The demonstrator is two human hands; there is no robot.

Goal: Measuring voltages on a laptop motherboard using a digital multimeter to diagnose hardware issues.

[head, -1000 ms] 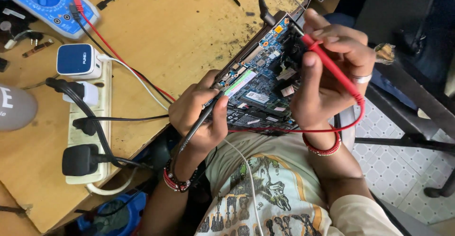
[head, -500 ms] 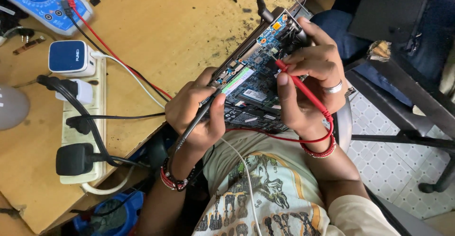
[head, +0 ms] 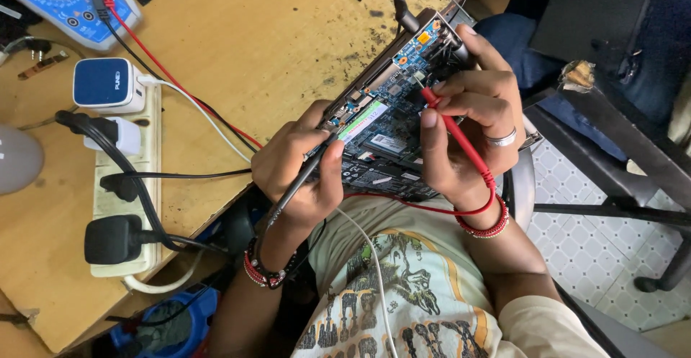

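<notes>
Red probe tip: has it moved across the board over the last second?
Yes. The red probe in the right hand slid from the board's right edge inward, toward the green strip.

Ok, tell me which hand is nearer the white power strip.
Left. The left hand, holding the black probe, is by the table edge, closest to the power strip; the right hand sits farther off, across the circuit board.

Cream printed T-shirt [head: 417,286], red bead bracelets on both wrists, 1 silver ring [head: 502,140]
</notes>
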